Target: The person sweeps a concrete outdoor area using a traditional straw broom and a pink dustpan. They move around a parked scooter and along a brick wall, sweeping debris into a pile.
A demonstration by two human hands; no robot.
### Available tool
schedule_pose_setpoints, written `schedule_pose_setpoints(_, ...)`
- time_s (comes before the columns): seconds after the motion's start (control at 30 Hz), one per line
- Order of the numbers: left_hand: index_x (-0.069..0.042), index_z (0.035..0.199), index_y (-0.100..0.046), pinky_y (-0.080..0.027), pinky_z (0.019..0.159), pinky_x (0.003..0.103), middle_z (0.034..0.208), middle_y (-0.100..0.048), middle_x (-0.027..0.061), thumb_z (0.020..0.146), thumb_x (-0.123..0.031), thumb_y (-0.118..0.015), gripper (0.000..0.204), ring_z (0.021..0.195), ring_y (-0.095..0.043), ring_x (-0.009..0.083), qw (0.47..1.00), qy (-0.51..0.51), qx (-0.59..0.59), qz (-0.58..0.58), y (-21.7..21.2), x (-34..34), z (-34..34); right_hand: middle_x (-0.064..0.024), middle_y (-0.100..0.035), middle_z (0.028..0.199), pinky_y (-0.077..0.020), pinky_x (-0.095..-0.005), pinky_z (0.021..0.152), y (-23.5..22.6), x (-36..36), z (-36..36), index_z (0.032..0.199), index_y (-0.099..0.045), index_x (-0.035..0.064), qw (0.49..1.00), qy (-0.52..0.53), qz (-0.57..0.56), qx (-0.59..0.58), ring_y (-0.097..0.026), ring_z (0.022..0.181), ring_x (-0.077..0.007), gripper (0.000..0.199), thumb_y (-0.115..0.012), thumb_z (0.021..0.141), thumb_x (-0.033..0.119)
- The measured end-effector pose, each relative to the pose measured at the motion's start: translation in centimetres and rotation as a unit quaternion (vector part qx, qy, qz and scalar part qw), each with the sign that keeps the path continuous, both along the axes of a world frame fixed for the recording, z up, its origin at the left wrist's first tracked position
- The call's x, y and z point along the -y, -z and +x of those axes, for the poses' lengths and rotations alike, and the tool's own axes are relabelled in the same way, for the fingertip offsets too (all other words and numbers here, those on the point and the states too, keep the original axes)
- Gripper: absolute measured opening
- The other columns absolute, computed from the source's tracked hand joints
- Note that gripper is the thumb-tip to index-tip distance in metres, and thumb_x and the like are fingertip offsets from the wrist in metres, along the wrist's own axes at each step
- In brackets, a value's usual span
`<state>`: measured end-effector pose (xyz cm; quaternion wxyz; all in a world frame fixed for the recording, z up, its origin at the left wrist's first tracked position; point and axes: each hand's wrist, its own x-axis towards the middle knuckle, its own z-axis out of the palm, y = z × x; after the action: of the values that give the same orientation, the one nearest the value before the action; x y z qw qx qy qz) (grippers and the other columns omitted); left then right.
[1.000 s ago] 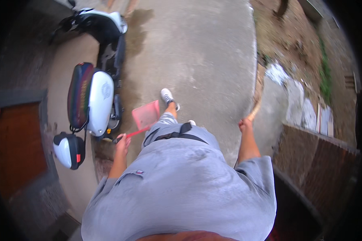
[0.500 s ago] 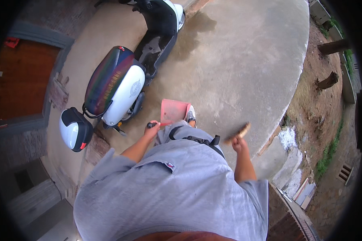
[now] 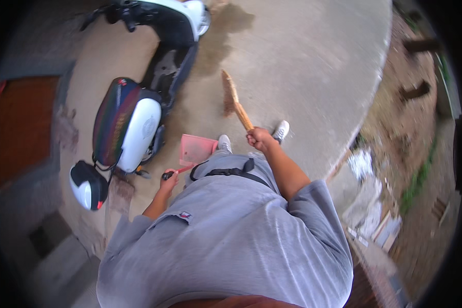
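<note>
My left hand [image 3: 170,181] is closed around the dark-tipped handle of a pink dustpan [image 3: 196,149]. The pan hangs low in front of my left leg, beside my shoe; whether it touches the ground I cannot tell. Stretched out ahead of me, my right hand [image 3: 261,139] grips the wooden handle of a hand brush [image 3: 231,91]. Its long, narrow head points away from me over the concrete, with brown bristles on the left side. The brush is apart from the dustpan.
A white and black scooter [image 3: 145,128] with a dark striped seat cover and a rear box [image 3: 89,186] stands at my left. Concrete ground [image 3: 303,77] stretches ahead, with a wet patch [image 3: 231,25]. Right of its edge lie bare soil and tree stumps [image 3: 416,91].
My right hand has swung the brush from beside my right hip forward and leftward. A second shoe has come into view. The dustpan stays in my left hand as the view shifts.
</note>
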<state>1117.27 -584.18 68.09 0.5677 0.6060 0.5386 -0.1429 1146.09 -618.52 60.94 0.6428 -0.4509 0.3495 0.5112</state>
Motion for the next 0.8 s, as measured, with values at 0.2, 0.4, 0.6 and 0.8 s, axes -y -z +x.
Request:
schedule_pose_setpoints(0.2, -0.011, 0.081, -0.053, -0.037, 0.044, 0.021, 0.065, -0.049, -0.0007, 0.08, -0.011, -0.064, 0.011, 0.053, -0.048, 0.0084, 0.994, -0.064, 0.036, 0.083, -2.5, 5.4, 6.6, -0.0032, -0.044, 0.056, -0.0349, -0.0196, 0.032, 7.7, 5.9, 10.0, 0.082, -0.045, 0.0025, 0.998, -0.011, 0.036, -0.05, -0.036, 0.038, -0.0084, 0.005, -0.044, 0.086, 0.005)
schedule_pose_setpoints(0.4, -0.01, 0.081, -0.054, -0.038, 0.043, 0.023, 0.065, -0.051, 0.0013, 0.078, -0.012, -0.065, 0.012, 0.051, -0.049, 0.0097, 0.974, -0.166, -0.001, 0.154, -3.8, 11.9, 16.1, -0.0019, -0.038, 0.055, -0.0306, -0.0166, 0.03, 5.7, 23.8, 18.7, 0.084, -0.041, -0.0007, 0.973, 0.167, 0.044, -0.155, -0.036, 0.038, -0.0075, 0.006, -0.036, 0.086, 0.003)
schedule_pose_setpoints(0.6, -0.011, 0.086, -0.055, -0.041, 0.045, 0.022, 0.066, -0.052, 0.0002, 0.079, -0.014, -0.066, 0.012, 0.054, -0.051, 0.0097, 0.988, -0.116, 0.031, 0.096, -1.9, 14.2, 23.2, -0.0033, -0.039, 0.057, -0.0277, -0.0182, 0.03, 3.2, 41.3, 19.7, 0.085, -0.043, -0.0024, 0.938, 0.306, 0.003, -0.162, -0.03, 0.039, -0.0078, 0.009, -0.039, 0.087, 0.005)
schedule_pose_setpoints(0.8, -0.014, 0.087, -0.055, -0.045, 0.053, 0.022, 0.071, -0.052, -0.0018, 0.081, -0.017, -0.065, 0.012, 0.061, -0.053, 0.0086, 0.995, -0.059, 0.042, 0.071, -0.2, 17.1, 35.4, -0.0031, -0.041, 0.057, -0.0312, -0.0167, 0.032, 3.0, 51.3, 20.4, 0.085, -0.043, 0.0003, 0.881, 0.432, -0.115, -0.155, -0.03, 0.037, -0.0058, 0.011, -0.037, 0.089, 0.008)
